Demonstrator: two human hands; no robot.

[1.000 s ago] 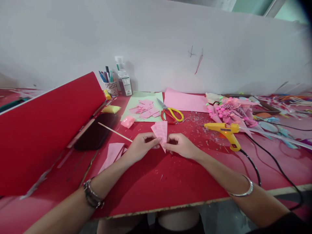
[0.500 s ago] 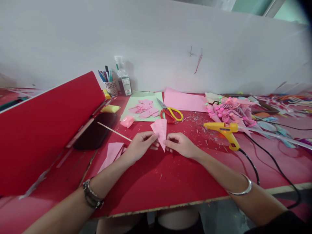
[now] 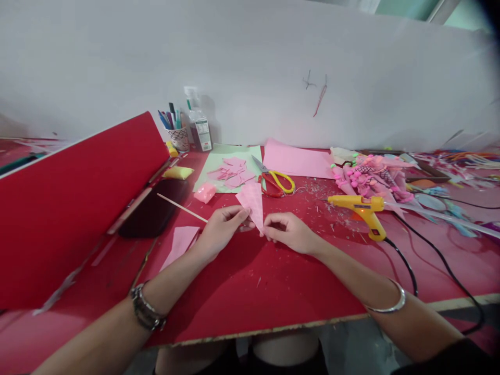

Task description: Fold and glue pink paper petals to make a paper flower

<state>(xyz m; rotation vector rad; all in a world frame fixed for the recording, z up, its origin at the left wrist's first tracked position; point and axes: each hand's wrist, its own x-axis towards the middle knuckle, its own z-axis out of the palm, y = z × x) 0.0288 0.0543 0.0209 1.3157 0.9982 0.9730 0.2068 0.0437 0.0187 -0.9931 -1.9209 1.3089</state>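
- Pink folded paper piece (image 3: pixel 252 204): a fan-like triangle held upright over the red table (image 3: pixel 250 291), its narrow tip pointing down between your two hands.
- Your left hand (image 3: pixel 221 229): fingers closed in a pinch on the left edge of the paper piece, thumb and forefinger pressed together on it.
- Your right hand (image 3: pixel 287 232): fingers curled and pinched shut on the lower tip of the paper piece, just right of it.
- Scissors (image 3: pixel 273 181) with red and yellow handles: beyond the paper piece, slightly to its right, lying flat on the table.
- Green sheet (image 3: pixel 224 165) carrying small pink cut scraps (image 3: pixel 232 174): beyond the paper piece, to its left, touching the scissors' blades.
- Yellow glue gun (image 3: pixel 361 208): well to the right of the paper piece, resting on the table, its black cord running toward the table's near edge.
- Thin wooden stick (image 3: pixel 182 207): left of the paper piece, lying slantwise, one end near your left hand.
- Flat pink sheet (image 3: pixel 179 245): left of and nearer than the paper piece, beside your left wrist.
- Pen cup (image 3: pixel 177 136): far beyond the paper piece, to the left, against the white wall.
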